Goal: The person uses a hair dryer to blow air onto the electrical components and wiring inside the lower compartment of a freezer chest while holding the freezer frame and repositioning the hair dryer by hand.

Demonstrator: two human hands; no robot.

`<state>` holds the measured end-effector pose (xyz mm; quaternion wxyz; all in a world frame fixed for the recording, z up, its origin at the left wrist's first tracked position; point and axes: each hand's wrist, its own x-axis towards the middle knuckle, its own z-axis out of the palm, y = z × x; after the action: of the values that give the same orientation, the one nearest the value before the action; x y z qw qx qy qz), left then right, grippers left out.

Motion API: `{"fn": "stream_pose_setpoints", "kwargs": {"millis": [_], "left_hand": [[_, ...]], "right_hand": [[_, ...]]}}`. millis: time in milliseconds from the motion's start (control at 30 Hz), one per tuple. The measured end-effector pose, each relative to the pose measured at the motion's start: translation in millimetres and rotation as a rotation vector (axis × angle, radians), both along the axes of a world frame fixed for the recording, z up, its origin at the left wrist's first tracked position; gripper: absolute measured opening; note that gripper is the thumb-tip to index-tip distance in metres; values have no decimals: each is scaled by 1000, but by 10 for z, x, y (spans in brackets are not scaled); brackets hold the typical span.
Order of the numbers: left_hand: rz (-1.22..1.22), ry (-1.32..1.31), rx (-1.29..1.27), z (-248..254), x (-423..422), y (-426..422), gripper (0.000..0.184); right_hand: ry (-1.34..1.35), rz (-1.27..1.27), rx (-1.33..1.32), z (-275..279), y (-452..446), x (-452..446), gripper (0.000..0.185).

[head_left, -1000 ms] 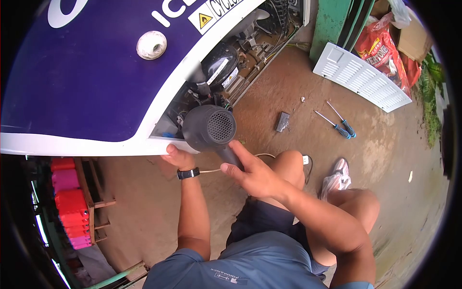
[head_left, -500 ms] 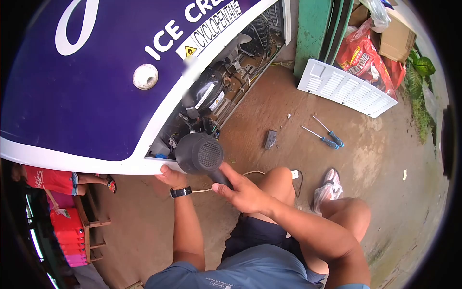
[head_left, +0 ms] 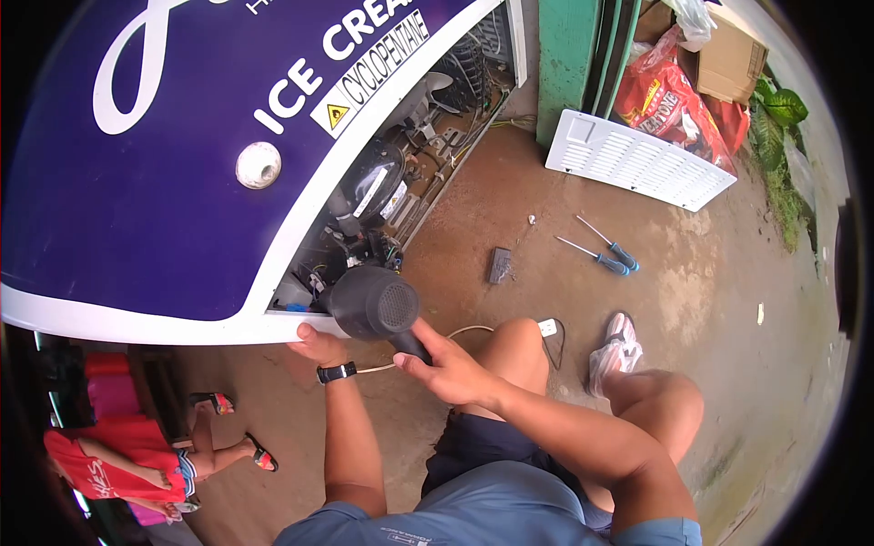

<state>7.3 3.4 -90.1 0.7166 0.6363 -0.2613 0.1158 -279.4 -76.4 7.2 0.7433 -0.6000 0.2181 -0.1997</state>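
Note:
My right hand [head_left: 452, 369] is closed around the handle of a black hair dryer [head_left: 360, 300]. The dryer's round vented back faces me, and its front points into the open compartment of an ice cream freezer [head_left: 173, 200]. Inside, a black compressor [head_left: 373, 177] with wires and tubes shows; the dryer hides part of the wiring. My left hand [head_left: 322, 346], with a black watch at the wrist, rests against the freezer's white lower edge. Its fingers look spread, though some are hidden.
Two blue-handled screwdrivers [head_left: 612, 259] and a small dark box [head_left: 499, 265] lie on the floor. A white vented panel [head_left: 637, 162] leans by red bags [head_left: 674, 109]. A white socket [head_left: 547, 328] with a cord is near my knee. At left stands a person in red [head_left: 118, 469].
The person in red has moved nearer at the left. My view has shifted slightly, and the dryer stays at the compartment in my right hand.

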Motion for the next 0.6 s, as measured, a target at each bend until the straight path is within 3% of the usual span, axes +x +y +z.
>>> {"fn": "stream_pose_setpoints", "kwargs": {"millis": [167,233,333,433,533,600], "left_hand": [[78,-83,-19,81,-57,-94,98],[70,-91,7,60,-11,-62,96],[57,-140,9,130,-65,-117,89],[-24,-61,-49,117,-73,-78,74],[29,-186,159,-3,77,41,60],[-98,62,86,-46,126,93,86]], "right_hand": [[41,1,-13,43,-59,-25,48],[-38,-12,-189,14,-90,-46,43],[-88,13,-251,6,-159,-76,43],[-49,90,-302,82,-253,-45,43],[-25,91,-364,155,-309,-6,42],[-94,4,-394,127,-294,22,35]]}}
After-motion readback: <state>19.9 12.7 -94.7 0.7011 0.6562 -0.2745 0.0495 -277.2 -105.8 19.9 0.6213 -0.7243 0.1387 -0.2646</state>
